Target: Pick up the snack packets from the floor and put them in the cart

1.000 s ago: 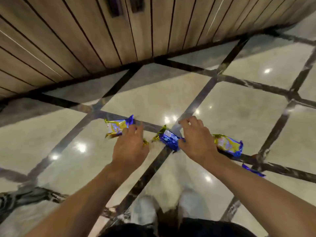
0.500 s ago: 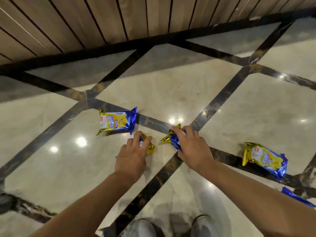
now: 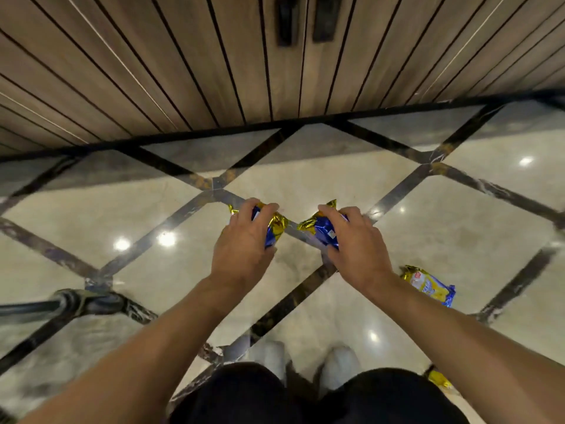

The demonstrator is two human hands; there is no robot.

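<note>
Snack packets: two in hand, held above the marble floor point(image 3: 305, 185). Left hand point(image 3: 244, 249) grips one blue-and-gold packet point(image 3: 273, 228), fingers curled over its top, gold crimped end sticking out toward the other hand. Right hand point(image 3: 356, 249) grips a second packet point(image 3: 321, 229), gold end pointing toward the left hand; the two gold ends are near each other, not touching. A third packet point(image 3: 429, 284) lies flat on the floor just beside the right wrist, on the outer side, tilted, all edges free. A gold corner of a fourth packet point(image 3: 438, 379) shows under the right forearm, mostly hidden. Floor around the third packet is open tile with dark inlay strips. Wood-slat wall point(image 3: 183, 71) bounds the floor beyond the hands. A dark metal bar point(image 3: 46, 306) enters from the left edge, well apart from the left hand. White shoes point(image 3: 339, 362) stand below the hands.
</note>
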